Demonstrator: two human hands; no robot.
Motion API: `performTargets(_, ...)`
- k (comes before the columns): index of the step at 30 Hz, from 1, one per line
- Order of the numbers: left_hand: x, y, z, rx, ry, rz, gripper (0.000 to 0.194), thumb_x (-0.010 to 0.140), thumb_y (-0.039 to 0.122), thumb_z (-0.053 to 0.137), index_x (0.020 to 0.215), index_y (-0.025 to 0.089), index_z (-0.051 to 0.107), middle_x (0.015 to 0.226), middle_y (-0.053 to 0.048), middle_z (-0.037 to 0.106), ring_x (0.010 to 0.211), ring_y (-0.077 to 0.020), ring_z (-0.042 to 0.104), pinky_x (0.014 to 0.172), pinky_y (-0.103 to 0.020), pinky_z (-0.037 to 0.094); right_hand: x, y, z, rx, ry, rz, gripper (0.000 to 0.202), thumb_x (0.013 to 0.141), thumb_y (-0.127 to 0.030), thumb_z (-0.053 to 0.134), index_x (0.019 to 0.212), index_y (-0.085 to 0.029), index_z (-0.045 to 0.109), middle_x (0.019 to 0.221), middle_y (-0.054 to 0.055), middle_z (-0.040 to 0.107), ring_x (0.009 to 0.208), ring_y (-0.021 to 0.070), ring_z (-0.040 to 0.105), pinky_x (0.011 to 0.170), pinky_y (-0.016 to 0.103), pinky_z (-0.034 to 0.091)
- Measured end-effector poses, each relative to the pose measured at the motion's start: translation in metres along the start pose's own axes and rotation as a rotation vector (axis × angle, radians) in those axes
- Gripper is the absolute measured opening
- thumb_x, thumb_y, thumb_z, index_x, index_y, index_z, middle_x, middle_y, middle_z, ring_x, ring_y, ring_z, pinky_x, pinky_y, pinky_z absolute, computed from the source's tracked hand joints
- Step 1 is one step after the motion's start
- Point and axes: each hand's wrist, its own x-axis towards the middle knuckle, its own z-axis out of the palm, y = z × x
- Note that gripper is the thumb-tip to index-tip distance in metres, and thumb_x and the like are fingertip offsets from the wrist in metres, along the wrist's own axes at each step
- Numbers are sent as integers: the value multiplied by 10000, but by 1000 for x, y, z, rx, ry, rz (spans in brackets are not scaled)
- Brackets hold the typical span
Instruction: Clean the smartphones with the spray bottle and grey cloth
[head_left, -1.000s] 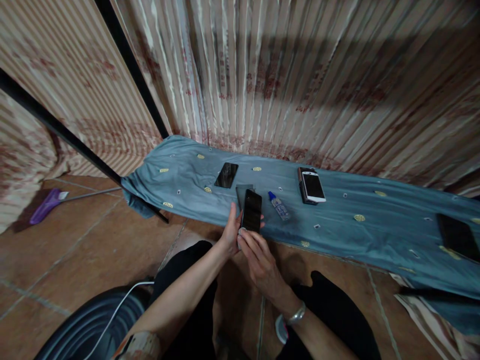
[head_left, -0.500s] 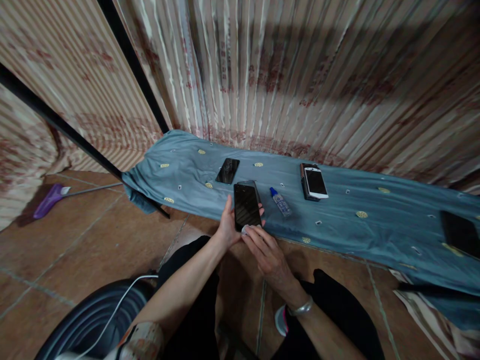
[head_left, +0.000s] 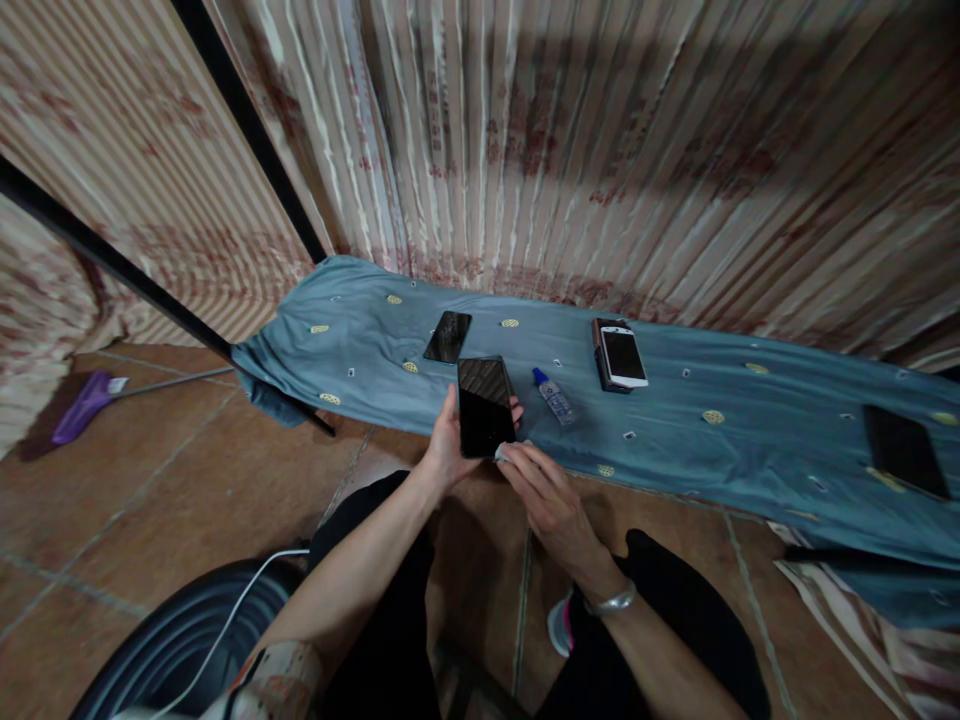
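Note:
A black phone [head_left: 486, 410] lies screen up in my left hand [head_left: 448, 440], whose thumb is on its left side and whose fingertips show past its right edge. My right hand [head_left: 546, 497] pinches a small white piece [head_left: 501, 453] at the phone's lower right corner. Just right of the phone, a clear bottle with a blue cap [head_left: 553, 396] lies on the blue cloth [head_left: 675, 440]. Behind the held phone lies another dark phone [head_left: 448, 336].
A white-faced phone [head_left: 624, 357] rests on a dark item to the right. One more dark phone [head_left: 906, 450] lies at far right. Black poles [head_left: 247, 130] stand at left, near a purple broom [head_left: 84, 406]. A ribbed dark round object [head_left: 187, 640] sits lower left.
The held phone has turned slightly and its screen now reflects stripes. My right hand with the white piece has shifted to the phone's lower right corner. The whole view has moved a little.

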Motion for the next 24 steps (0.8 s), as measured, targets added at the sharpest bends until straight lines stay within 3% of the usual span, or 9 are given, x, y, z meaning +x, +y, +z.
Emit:
performTargets(6, 3, 0, -1, -14, -16, 20, 732, 909, 601, 270, 1326, 39, 483, 1117, -200, 669, 1044, -287, 642, 967, -426, 442, -6, 8, 0, 100, 76, 122, 457, 917, -20, 358, 1304, -186, 535, 1272, 114, 611, 1256, 208, 500, 1023, 424, 486)
performTargets(14, 4, 0, -4, -19, -28, -4, 686, 926, 567, 272, 1286, 44, 530, 1067, -184, 696, 1019, -269, 653, 954, -401, 450, -6, 15, 6, 478, 222, 628, 302, 914, -149, 445, 1143, -215, 631, 1244, 87, 632, 1172, 193, 587, 1007, 399, 486)
performTargets(19, 4, -6, -2, 25, -22, -35, 685, 934, 559, 243, 1166, 34, 617, 987, -168, 717, 912, -251, 676, 905, -377, 474, -5, 6, 11, 530, 154, 702, 317, 902, -194, 467, 1175, -241, 622, 1193, 54, 669, 1100, 188, 632, 1000, 396, 488)
performTargets(24, 3, -14, -1, 80, -1, -119, 665, 936, 550, 259, 1091, 41, 657, 910, -145, 728, 843, -230, 686, 857, -340, 489, -6, 12, 12, 414, 162, 657, 328, 901, -186, 449, 1166, -214, 641, 1179, 75, 677, 1102, 193, 633, 993, 377, 497)
